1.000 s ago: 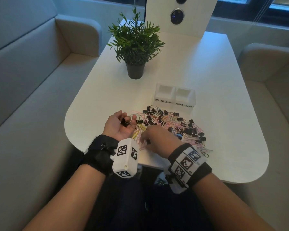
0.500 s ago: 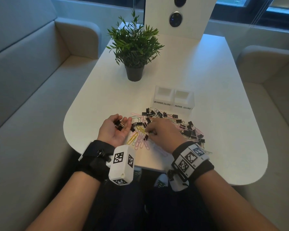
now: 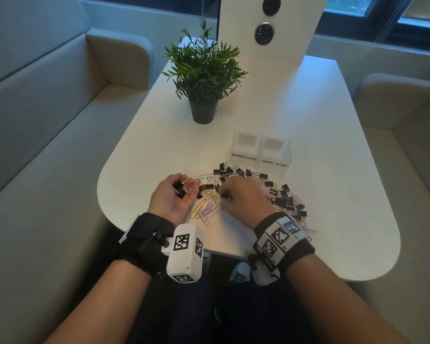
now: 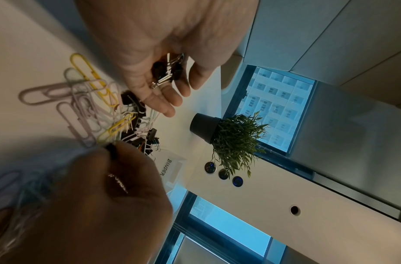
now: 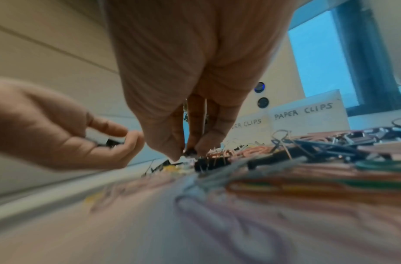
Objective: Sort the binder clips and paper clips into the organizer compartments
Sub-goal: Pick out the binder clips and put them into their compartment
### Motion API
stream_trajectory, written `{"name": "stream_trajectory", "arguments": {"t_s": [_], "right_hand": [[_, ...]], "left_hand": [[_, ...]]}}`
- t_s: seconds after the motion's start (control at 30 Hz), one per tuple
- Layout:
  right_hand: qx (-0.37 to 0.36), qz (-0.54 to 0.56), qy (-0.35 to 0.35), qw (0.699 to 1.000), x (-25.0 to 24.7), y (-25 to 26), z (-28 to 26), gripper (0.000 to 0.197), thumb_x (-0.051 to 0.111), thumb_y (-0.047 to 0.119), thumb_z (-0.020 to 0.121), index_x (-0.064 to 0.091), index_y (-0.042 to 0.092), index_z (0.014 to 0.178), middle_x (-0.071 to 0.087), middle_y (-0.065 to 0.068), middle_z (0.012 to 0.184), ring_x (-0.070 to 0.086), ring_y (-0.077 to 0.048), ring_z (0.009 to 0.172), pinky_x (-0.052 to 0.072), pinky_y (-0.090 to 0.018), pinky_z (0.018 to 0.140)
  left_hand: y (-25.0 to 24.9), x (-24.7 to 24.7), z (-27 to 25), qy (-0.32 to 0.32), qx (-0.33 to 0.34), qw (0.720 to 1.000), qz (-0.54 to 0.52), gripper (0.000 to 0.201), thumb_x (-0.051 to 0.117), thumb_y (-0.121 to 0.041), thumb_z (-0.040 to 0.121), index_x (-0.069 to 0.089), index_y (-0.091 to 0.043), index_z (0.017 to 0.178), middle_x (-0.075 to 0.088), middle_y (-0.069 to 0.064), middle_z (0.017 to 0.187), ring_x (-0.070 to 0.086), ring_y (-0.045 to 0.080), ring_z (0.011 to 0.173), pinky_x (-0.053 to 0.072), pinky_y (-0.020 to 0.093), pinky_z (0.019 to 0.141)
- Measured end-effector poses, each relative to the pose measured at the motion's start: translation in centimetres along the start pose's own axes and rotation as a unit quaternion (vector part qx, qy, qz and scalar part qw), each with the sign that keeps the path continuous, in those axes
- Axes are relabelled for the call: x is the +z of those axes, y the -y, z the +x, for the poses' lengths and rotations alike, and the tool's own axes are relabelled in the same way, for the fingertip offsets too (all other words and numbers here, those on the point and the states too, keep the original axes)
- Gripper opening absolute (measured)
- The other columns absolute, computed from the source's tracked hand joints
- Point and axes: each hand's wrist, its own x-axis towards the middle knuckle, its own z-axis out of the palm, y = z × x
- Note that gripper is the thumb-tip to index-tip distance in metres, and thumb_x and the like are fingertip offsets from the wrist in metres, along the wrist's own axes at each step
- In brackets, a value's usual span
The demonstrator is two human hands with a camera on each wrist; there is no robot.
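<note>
A mixed pile [image 3: 271,192] of black binder clips and coloured paper clips lies on the white table [image 3: 308,120], in front of the white organizer [image 3: 258,155]. Its left compartment is labelled BINDER CLIPS [image 3: 243,157], its right one PAPER CLIPS [image 3: 274,163]. My left hand [image 3: 184,182] lies palm up at the pile's left edge, fingers curled round a few binder clips [image 4: 166,71]. My right hand [image 3: 224,194], knuckles up, pinches a black binder clip [image 5: 190,152] among yellow and pink paper clips [image 3: 206,209].
A potted plant [image 3: 204,112] stands behind and to the left of the organizer. A white panel with round buttons [image 3: 265,33] rises at the table's far end. Beige sofas flank the table on both sides. The table's near edge runs just under my wrists.
My right hand has slid a little forward into the pile's left edge and its fingertips have closed on a black clip. The left hand has stayed palm up with its clips.
</note>
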Motion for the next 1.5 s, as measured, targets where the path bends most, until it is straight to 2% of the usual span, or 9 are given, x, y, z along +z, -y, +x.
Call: {"name": "stream_trajectory", "arguments": {"t_s": [0.13,0.27,0.37,0.47,0.6,0.97,1.13,1.33,1.5], "right_hand": [[-0.018,0.087,-0.078,0.993,-1.8,1.4,1.3,0.017,0.066,0.014,0.082,0.071,0.014,0.098,0.060,0.008,0.083,0.048,0.004,0.068,0.039,-0.009,0.069],[-0.044,0.176,-0.055,0.982,-1.8,3.8,2.9,0.021,0.072,0.016,0.078,0.072,0.017,0.099,0.069,0.005,0.091,0.060,-0.003,0.076,0.049,-0.014,0.073],[-0.019,0.188,-0.087,0.978,-1.4,3.7,3.6,0.021,0.068,0.016,0.083,0.071,0.018,0.103,0.069,0.002,0.098,0.062,-0.004,0.078,0.045,-0.008,0.072],[-0.008,0.105,-0.047,0.993,-0.6,2.8,4.0,0.022,0.063,0.012,0.086,0.071,0.020,0.105,0.067,0.001,0.102,0.060,-0.007,0.082,0.049,-0.021,0.081],[-0.054,-0.034,0.096,0.993,1.4,2.8,4.2,0.036,0.057,0.002,0.087,0.067,0.021,0.117,0.059,-0.001,0.122,0.054,-0.018,0.111,0.046,-0.036,0.098],[-0.047,0.015,0.069,0.996,1.8,2.3,4.7,0.029,0.060,0.010,0.089,0.068,0.020,0.115,0.066,-0.003,0.109,0.059,-0.017,0.098,0.048,-0.030,0.091],[0.031,0.190,-0.024,0.981,1.4,1.5,4.3,0.027,0.066,0.013,0.085,0.070,0.021,0.110,0.071,0.002,0.105,0.060,0.003,0.081,0.038,0.002,0.069],[0.070,0.290,-0.084,0.951,0.0,1.2,4.1,0.020,0.070,0.016,0.082,0.073,0.020,0.101,0.071,0.006,0.090,0.058,0.014,0.065,0.042,-0.001,0.057],[0.031,0.313,-0.047,0.948,-0.3,2.9,4.2,0.025,0.075,0.021,0.077,0.073,0.025,0.102,0.072,0.009,0.093,0.063,0.004,0.078,0.050,-0.011,0.072]], "left_hand": [[0.1,0.2,0.0,0.010,0.001,1.000,0.016,0.019,0.050,-0.014,0.094,0.054,-0.003,0.079,0.059,0.013,0.080,0.064,0.026,0.082,0.059,0.031,0.066],[0.4,0.2,0.4,0.058,-0.010,0.998,0.014,0.024,0.045,-0.019,0.097,0.058,0.000,0.101,0.062,0.018,0.105,0.066,0.025,0.086,0.058,0.034,0.071],[-0.2,0.0,0.3,0.040,-0.012,0.999,-0.017,0.028,0.043,-0.022,0.098,0.057,-0.001,0.085,0.061,0.014,0.084,0.066,0.022,0.065,0.058,0.030,0.066],[-1.3,-0.7,0.6,-0.003,-0.008,1.000,-0.004,0.028,0.043,-0.023,0.097,0.054,-0.006,0.079,0.052,0.007,0.072,0.056,0.018,0.061,0.050,0.020,0.045],[-2.3,-1.6,1.1,-0.022,-0.016,1.000,0.002,0.029,0.044,-0.024,0.096,0.048,-0.010,0.070,0.044,0.002,0.065,0.045,0.013,0.044,0.035,0.016,0.037],[-1.9,-1.8,0.8,-0.030,0.016,0.999,0.010,0.024,0.048,-0.020,0.095,0.052,-0.008,0.074,0.050,0.004,0.068,0.051,0.015,0.060,0.047,0.018,0.044],[-1.6,-1.3,0.4,-0.028,0.015,0.999,0.000,0.021,0.051,-0.018,0.094,0.055,-0.007,0.076,0.057,0.008,0.074,0.061,0.020,0.071,0.055,0.022,0.057],[-1.1,-1.2,0.4,-0.023,0.020,0.999,0.011,0.016,0.054,-0.016,0.092,0.058,-0.005,0.080,0.061,0.009,0.076,0.064,0.023,0.079,0.059,0.025,0.062],[-0.5,-1.0,0.5,0.003,0.011,1.000,-0.008,0.017,0.054,-0.018,0.093,0.057,-0.005,0.083,0.061,0.010,0.077,0.063,0.022,0.076,0.059,0.030,0.074]]}}
